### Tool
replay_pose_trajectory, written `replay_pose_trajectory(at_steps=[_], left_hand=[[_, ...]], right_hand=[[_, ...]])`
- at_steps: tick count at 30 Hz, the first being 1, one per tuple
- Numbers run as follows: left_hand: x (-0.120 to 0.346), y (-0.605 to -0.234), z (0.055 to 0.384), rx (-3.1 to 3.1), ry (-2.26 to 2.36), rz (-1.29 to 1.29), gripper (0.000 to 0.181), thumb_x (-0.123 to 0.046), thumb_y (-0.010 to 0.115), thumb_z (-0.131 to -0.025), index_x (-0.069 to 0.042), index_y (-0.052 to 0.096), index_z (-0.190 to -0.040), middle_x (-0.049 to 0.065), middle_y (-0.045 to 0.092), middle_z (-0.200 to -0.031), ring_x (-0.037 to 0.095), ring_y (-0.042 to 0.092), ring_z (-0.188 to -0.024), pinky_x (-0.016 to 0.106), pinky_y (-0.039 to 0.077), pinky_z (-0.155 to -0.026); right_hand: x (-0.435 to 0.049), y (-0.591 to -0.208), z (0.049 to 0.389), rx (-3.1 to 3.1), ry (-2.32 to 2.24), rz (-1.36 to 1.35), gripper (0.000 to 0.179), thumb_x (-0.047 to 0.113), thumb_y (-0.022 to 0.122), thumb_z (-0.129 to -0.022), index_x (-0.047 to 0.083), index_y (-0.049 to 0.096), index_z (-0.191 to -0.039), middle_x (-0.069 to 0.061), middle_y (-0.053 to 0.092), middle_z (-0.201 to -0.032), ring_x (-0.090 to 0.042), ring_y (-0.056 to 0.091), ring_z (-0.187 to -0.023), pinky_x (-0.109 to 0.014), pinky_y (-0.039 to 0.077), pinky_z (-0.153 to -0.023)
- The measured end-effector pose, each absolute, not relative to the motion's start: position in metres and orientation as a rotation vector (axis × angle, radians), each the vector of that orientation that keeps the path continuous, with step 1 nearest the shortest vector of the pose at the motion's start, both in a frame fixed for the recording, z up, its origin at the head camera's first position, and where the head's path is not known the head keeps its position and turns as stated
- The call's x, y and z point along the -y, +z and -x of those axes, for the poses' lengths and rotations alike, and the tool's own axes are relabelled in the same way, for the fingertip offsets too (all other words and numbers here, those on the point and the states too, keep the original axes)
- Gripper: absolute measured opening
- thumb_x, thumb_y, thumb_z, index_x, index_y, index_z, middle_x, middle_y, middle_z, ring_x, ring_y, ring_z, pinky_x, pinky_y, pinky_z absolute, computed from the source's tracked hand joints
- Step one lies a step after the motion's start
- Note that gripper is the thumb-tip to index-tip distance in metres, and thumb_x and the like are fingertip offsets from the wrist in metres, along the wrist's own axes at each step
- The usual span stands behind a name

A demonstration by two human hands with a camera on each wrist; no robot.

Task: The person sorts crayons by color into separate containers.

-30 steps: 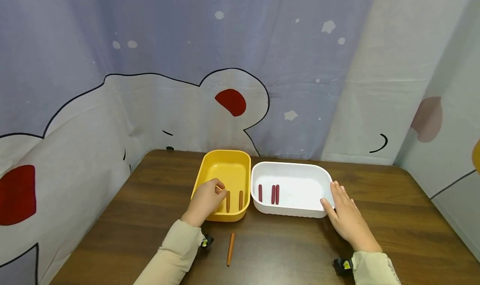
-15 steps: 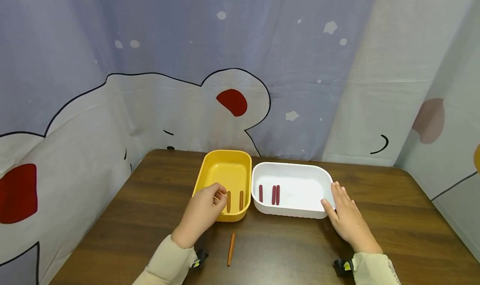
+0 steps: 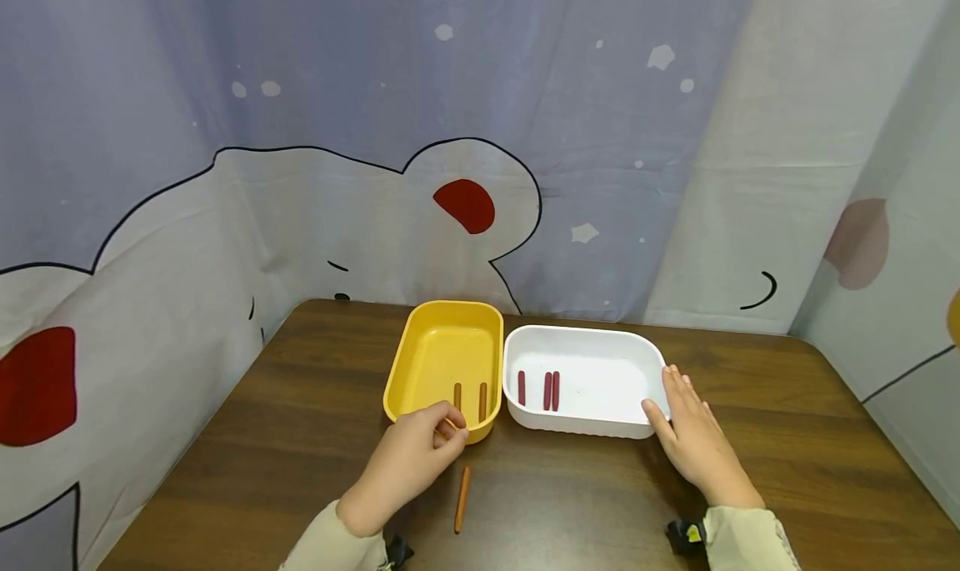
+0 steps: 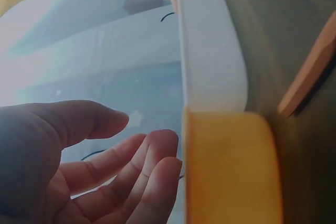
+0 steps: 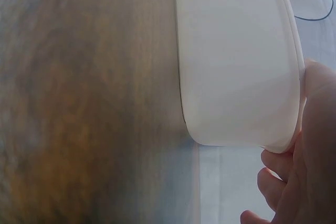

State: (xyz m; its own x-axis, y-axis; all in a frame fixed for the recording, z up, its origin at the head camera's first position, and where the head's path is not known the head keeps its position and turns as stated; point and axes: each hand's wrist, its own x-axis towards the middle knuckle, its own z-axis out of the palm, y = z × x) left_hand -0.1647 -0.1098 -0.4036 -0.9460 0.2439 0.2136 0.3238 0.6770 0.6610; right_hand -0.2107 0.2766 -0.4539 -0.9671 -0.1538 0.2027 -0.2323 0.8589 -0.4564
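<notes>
My left hand (image 3: 405, 464) hovers over the near rim of a yellow tray (image 3: 442, 346), thumb and fingers loosely bent and apart, holding nothing in the left wrist view. Two slim brown sticks, one of them this stick (image 3: 483, 403), lie in that tray, the other partly covered by my fingers. An orange-brown stick (image 3: 462, 500) lies on the table just in front of my left hand. My right hand (image 3: 701, 442) rests against the right end of a white tray (image 3: 607, 375), fingers extended along its rim. Three dark red sticks, including this stick (image 3: 556, 391), lie inside it.
Both trays stand side by side on a brown wooden table (image 3: 585, 504), towards its back edge. A patterned curtain (image 3: 360, 221) hangs close behind the table and along its sides.
My left hand has drawn back from inside the yellow tray towards its near rim, uncovering more of the tray's floor. My right hand has stayed at the white tray.
</notes>
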Motion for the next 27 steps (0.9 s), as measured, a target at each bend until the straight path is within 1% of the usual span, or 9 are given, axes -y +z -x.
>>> replay_pose_trajectory(at_steps=[7, 12, 19, 27], left_hand=[[0.11, -0.415, 0.162, 2.866, -1.155, 0.582, 0.005, -0.017, 0.073, -0.094, -0.015, 0.068, -0.091, -0.012, 0.065, -0.077, 0.0, 0.056, -0.065, 0.022, 0.048, -0.06], [0.109, -0.422, 0.161, 2.905, -1.206, 0.629, 0.01, -0.018, 0.076, -0.091, -0.012, 0.068, -0.09, -0.01, 0.064, -0.075, 0.002, 0.054, -0.063, 0.023, 0.046, -0.056], [0.109, -0.428, 0.16, 2.99, -1.197, 0.596, 0.017, -0.02, 0.08, -0.088, -0.009, 0.067, -0.09, -0.009, 0.062, -0.072, 0.004, 0.052, -0.058, 0.024, 0.045, -0.052], [0.109, -0.435, 0.16, 3.062, -1.155, 0.507, 0.023, -0.021, 0.082, -0.085, -0.01, 0.062, -0.084, -0.007, 0.056, -0.065, 0.007, 0.05, -0.054, 0.024, 0.042, -0.049]], right_hand=[[-0.277, -0.454, 0.211, 2.876, 0.738, -0.305, 0.076, 0.045, 0.04, -0.109, -0.008, 0.015, -0.159, -0.03, 0.014, -0.164, -0.05, 0.013, -0.15, -0.073, 0.017, -0.113], [-0.277, -0.454, 0.211, 2.874, 0.734, -0.306, 0.075, 0.043, 0.041, -0.11, -0.008, 0.016, -0.158, -0.03, 0.015, -0.164, -0.05, 0.014, -0.15, -0.073, 0.017, -0.112], [-0.277, -0.454, 0.211, 2.871, 0.73, -0.303, 0.076, 0.045, 0.041, -0.109, -0.008, 0.017, -0.158, -0.029, 0.014, -0.164, -0.05, 0.014, -0.15, -0.073, 0.017, -0.112], [-0.277, -0.455, 0.212, 2.858, 0.727, -0.303, 0.076, 0.046, 0.041, -0.109, -0.009, 0.018, -0.158, -0.03, 0.017, -0.163, -0.05, 0.015, -0.15, -0.073, 0.018, -0.112]])
